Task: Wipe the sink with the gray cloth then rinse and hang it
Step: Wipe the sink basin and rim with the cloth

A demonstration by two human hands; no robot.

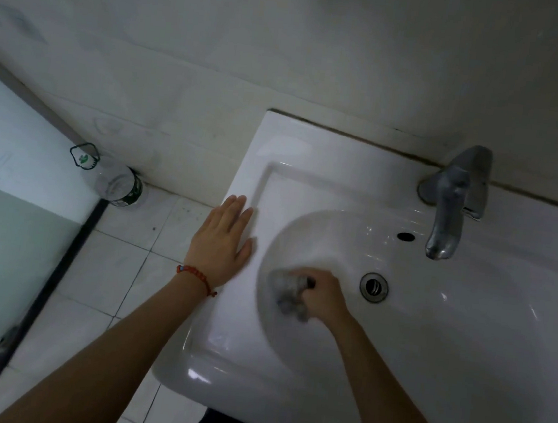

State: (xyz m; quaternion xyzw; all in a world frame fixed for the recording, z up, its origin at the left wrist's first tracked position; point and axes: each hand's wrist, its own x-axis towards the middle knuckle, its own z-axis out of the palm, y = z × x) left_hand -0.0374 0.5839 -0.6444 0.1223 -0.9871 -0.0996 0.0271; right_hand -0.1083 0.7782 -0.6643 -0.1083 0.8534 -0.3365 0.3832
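A white ceramic sink (310, 166) is fixed to the wall, with a round basin and a metal drain (373, 287). My right hand (322, 297) is inside the basin at its left wall, shut on a bunched gray cloth (288, 291) pressed against the porcelain; the cloth looks blurred. My left hand (221, 239) lies flat, fingers apart, on the sink's left rim and holds nothing. A red bead bracelet circles its wrist. A gray metal faucet (454, 202) stands at the back rim, spout over the basin; no water runs from it.
An overflow hole (406, 236) sits below the faucet. A clear plastic bottle (115, 182) stands on the white tiled floor (120, 263) by the wall, left of the sink. A frosted glass panel (11, 217) with a dark frame fills the left side.
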